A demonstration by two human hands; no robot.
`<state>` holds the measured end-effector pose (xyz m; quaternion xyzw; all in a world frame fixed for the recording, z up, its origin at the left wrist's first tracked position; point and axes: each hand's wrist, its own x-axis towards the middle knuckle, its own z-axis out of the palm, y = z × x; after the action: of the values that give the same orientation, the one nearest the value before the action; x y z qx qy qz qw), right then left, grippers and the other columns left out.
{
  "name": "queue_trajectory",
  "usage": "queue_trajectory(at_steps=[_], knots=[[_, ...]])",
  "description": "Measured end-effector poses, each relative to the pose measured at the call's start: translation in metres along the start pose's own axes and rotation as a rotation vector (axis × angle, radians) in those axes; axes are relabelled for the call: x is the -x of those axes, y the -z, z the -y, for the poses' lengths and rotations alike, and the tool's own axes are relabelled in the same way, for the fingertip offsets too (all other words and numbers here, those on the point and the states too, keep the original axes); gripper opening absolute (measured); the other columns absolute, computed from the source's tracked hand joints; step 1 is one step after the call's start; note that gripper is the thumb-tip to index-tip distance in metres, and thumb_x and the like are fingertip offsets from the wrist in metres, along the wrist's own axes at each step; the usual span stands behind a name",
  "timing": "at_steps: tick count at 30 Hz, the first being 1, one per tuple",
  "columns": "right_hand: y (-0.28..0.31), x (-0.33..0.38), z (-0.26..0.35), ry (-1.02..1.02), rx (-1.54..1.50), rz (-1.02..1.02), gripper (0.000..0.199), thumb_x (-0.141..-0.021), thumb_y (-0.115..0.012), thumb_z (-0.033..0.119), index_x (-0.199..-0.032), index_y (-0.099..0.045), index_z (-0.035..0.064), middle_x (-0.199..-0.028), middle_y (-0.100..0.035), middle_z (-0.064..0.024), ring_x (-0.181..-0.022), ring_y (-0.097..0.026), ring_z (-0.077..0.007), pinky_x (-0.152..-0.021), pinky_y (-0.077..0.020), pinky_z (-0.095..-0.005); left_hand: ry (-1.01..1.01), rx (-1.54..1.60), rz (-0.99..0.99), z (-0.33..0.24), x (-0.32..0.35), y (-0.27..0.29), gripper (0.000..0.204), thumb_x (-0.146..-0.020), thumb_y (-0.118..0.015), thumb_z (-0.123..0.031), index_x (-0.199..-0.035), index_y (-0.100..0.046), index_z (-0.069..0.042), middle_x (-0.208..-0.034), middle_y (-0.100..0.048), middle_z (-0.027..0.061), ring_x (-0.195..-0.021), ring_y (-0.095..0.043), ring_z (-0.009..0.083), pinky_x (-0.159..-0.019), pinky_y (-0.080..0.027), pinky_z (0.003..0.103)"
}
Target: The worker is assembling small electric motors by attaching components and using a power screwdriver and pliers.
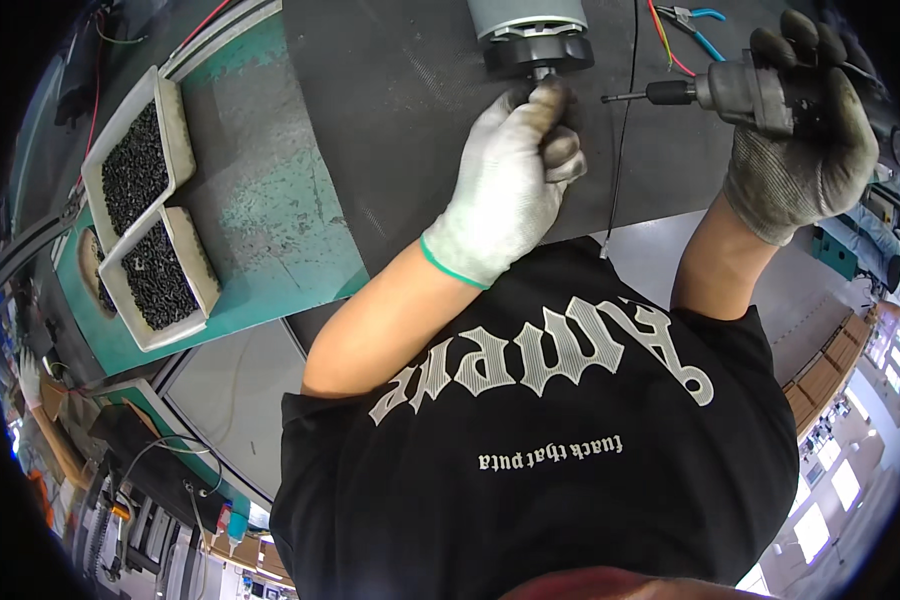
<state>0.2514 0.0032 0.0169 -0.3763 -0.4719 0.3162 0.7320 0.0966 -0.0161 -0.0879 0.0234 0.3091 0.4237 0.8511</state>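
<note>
A grey cylindrical motor [530, 14] with a black knobbed end plate [538, 56] stands at the top centre, its short metal shaft [542, 73] pointing towards me. My left hand [515, 170], in a white glove with blackened fingertips, is closed around the shaft's end; the fingers hide whether a smaller part is in there too. To the right, my gloved right hand [800, 150] grips a dark power screwdriver [760, 95]. Its long thin bit [620, 98] points left, a short way from my left fingers and apart from the shaft.
Two pale trays [180, 150] of small black screws sit on a worn green mat [270, 190] at the left. Blue-handled pliers [705, 35] and coloured wires [662, 35] lie at the upper right. A thin black cable [622, 160] crosses the dark mat [400, 120].
</note>
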Motion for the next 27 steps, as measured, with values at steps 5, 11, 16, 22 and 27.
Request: queue_trajectory(at_steps=[5,11,16,22,27], knots=[[-0.016,0.002,-0.006,-0.093,0.012,-0.099,0.043,-0.089,-0.053,0.008,-0.13,-0.043,0.003,-0.112,-0.056,-0.0091,-0.103,-0.058,-0.0237,-0.082,-0.0542,-0.0337,0.144,0.437,0.206,0.004,-0.001,0.025,0.022,-0.102,-0.044,-0.026,-0.096,-0.052,-0.007,-0.075,-0.048,0.0004,-0.06,-0.041,0.0113,-0.056,-0.037,0.027],[-0.034,0.005,-0.016,-0.122,-0.057,-0.006,0.045,-0.086,-0.058,0.008,-0.129,-0.042,0.0061,-0.103,-0.056,-0.0097,-0.094,-0.059,-0.0249,-0.073,-0.0532,-0.0332,0.099,0.354,0.21,-0.005,0.0,0.031,0.025,-0.102,-0.043,-0.029,-0.098,-0.053,-0.007,-0.072,-0.049,0.0011,-0.065,-0.044,0.014,-0.058,-0.038,0.03],[-0.053,0.013,-0.013,-0.171,-0.017,0.001,0.046,-0.084,-0.063,0.011,-0.125,-0.043,0.0081,-0.097,-0.056,-0.0103,-0.085,-0.059,-0.0238,-0.069,-0.0535,-0.0327,0.111,0.268,0.233,-0.007,0.0,0.033,0.024,-0.102,-0.043,-0.029,-0.101,-0.053,-0.006,-0.072,-0.048,0.0007,-0.064,-0.045,0.0133,-0.059,-0.04,0.029],[-0.058,0.017,-0.011,-0.174,0.082,0.032,0.044,-0.086,-0.062,0.006,-0.125,-0.042,0.0067,-0.097,-0.057,-0.0133,-0.077,-0.06,-0.0219,-0.068,-0.0551,-0.0323,0.037,0.152,0.142,-0.004,0.002,0.023,0.025,-0.101,-0.048,-0.029,-0.103,-0.053,-0.005,-0.075,-0.049,0.0014,-0.062,-0.045,0.0114,-0.058,-0.041,0.026],[-0.046,0.007,-0.023,-0.186,-0.086,0.088,0.041,-0.087,-0.06,0.003,-0.125,-0.042,0.0037,-0.098,-0.059,-0.0135,-0.079,-0.061,-0.0207,-0.069,-0.0557,-0.0312,0.014,0.1,0.11,-0.002,0.0,0.018,0.026,-0.099,-0.051,-0.031,-0.103,-0.053,-0.005,-0.076,-0.051,0.0021,-0.061,-0.045,0.0104,-0.056,-0.04,0.026]])
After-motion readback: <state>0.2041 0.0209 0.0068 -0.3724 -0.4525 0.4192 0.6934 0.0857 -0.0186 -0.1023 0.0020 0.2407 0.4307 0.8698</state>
